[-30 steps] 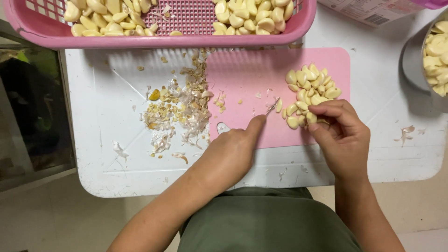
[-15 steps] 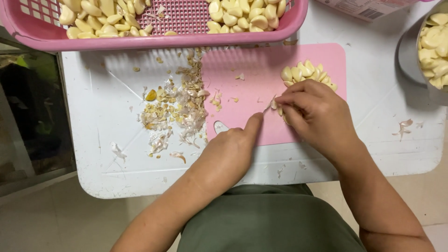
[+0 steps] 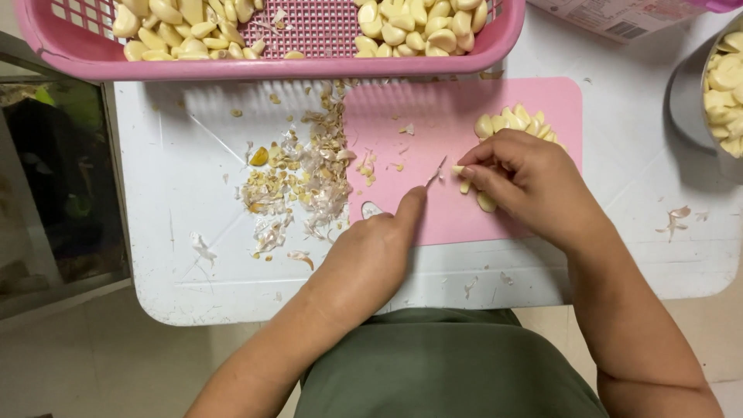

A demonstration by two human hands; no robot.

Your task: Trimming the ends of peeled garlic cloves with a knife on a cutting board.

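Left hand (image 3: 371, 255) is closed around a small knife (image 3: 435, 173), handle totally hidden, just the blade tip poking out. Right hand (image 3: 526, 182) pinches a garlic clove (image 3: 461, 169) on the pink cutting board (image 3: 433, 116). White printed package (image 3: 619, 15) top right, cut off.

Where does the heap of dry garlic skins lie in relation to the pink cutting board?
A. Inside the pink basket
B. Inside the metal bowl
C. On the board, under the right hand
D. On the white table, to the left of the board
D: the garlic skins lie on the white table, just beyond the left edge of the pink cutting board.
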